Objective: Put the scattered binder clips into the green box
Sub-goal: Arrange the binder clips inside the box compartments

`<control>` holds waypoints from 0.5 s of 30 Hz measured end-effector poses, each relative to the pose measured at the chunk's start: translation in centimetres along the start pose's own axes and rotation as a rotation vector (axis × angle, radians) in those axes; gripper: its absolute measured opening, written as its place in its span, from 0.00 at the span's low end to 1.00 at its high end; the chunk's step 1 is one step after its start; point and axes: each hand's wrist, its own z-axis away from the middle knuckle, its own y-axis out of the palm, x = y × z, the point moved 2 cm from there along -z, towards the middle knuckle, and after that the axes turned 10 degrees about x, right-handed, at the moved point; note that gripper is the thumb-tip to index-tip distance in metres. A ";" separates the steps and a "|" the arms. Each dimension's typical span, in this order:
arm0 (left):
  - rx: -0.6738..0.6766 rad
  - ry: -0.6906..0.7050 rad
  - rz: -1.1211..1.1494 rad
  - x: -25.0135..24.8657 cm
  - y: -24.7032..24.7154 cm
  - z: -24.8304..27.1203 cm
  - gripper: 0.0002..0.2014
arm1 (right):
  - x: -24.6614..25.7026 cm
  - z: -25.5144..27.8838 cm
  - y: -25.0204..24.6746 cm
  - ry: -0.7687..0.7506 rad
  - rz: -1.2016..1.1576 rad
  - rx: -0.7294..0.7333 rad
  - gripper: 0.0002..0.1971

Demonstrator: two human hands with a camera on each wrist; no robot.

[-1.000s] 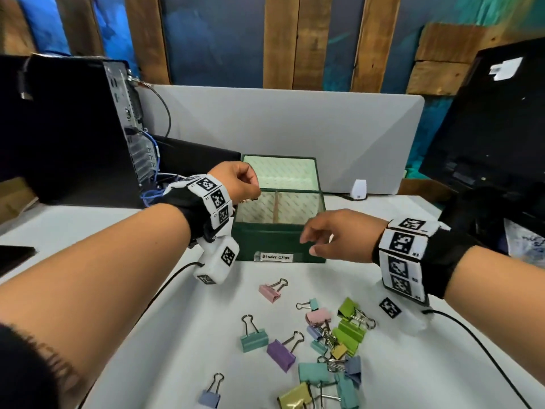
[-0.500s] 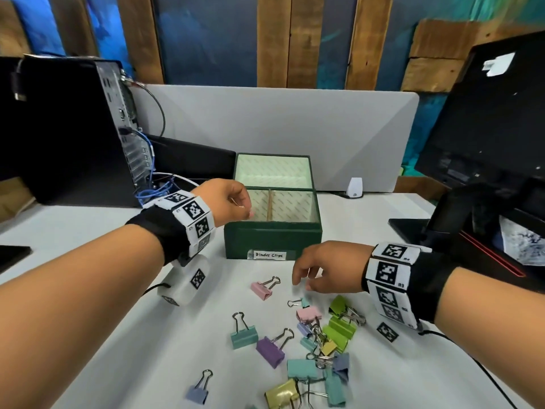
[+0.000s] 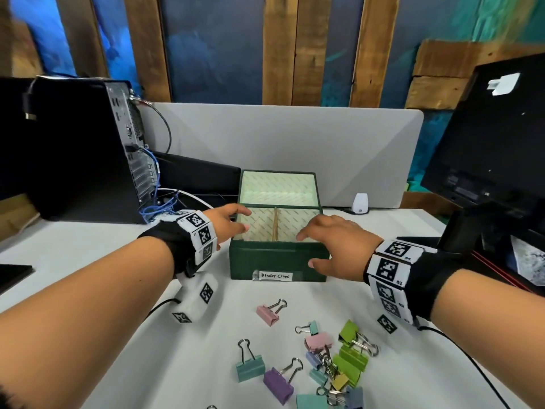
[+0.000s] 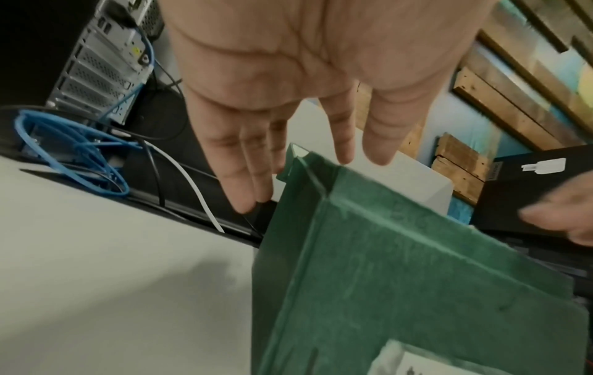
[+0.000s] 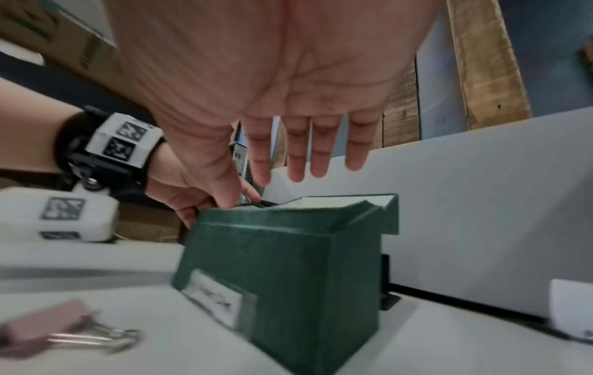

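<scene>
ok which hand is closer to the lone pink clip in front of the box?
Right. The right hand is over the green box's front right corner, just up-right of the pink clip. The left hand is at the box's far left rim.

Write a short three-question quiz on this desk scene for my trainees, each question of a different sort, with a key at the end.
1. True or false: the left hand holds a binder clip.
2. Multiple choice: the pink binder clip nearest the green box lies (A) inside the box, (B) on the table in front of the box, (C) on the open lid.
3. Fill in: the handwritten label on the box front reads "Binder ____".

Key
1. False: both it and the right hand are empty, fingers spread, at the box's two sides.
2. B
3. Clips
</scene>
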 end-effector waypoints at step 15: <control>0.186 0.221 0.009 2.1 0.3 -1.9 0.51 | -1.5 -2.2 2.6 -0.005 0.232 0.074 0.19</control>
